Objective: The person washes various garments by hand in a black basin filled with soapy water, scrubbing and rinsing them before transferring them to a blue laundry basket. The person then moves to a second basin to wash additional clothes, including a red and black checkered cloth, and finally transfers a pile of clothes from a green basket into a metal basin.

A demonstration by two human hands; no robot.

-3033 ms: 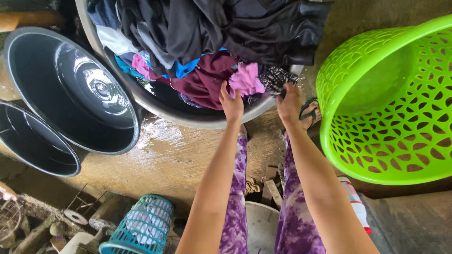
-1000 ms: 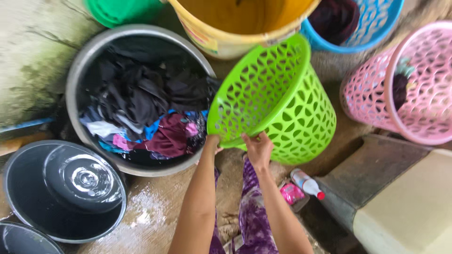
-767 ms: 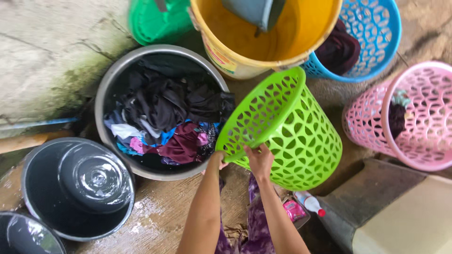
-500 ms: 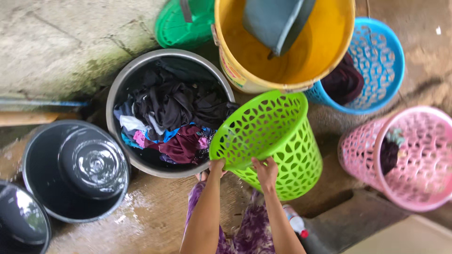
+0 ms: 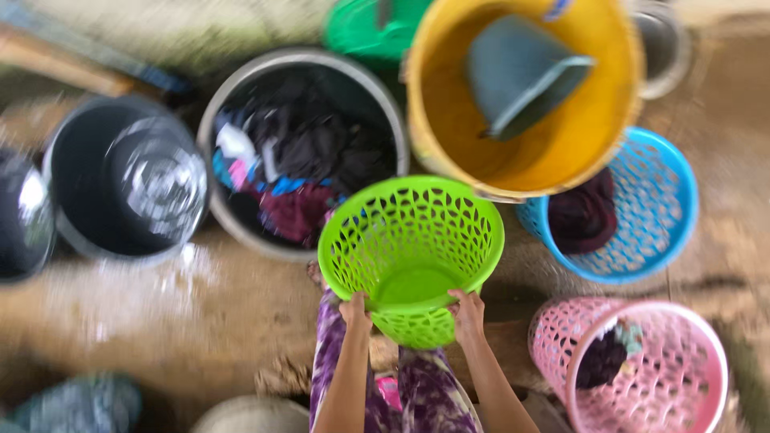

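The perforated basket [image 5: 411, 244] sits held at its near rim by both hands (left hand [image 5: 355, 309], right hand [image 5: 468, 309]). Left-behind it stands the clothes basin [image 5: 301, 156]; behind it, a large bucket [image 5: 525, 96] containing a scoop [image 5: 521, 76]; right of it, two more baskets [image 5: 634, 208].

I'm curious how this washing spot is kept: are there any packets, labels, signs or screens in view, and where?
No signs or screens show.
Label: a small blurred blue patch on the rim of the yellow bucket, at the top edge; too blurred to say more.
Possible package: a small pink item on the ground near the person's legs, below the green basket that both hands hold; its kind cannot be told.
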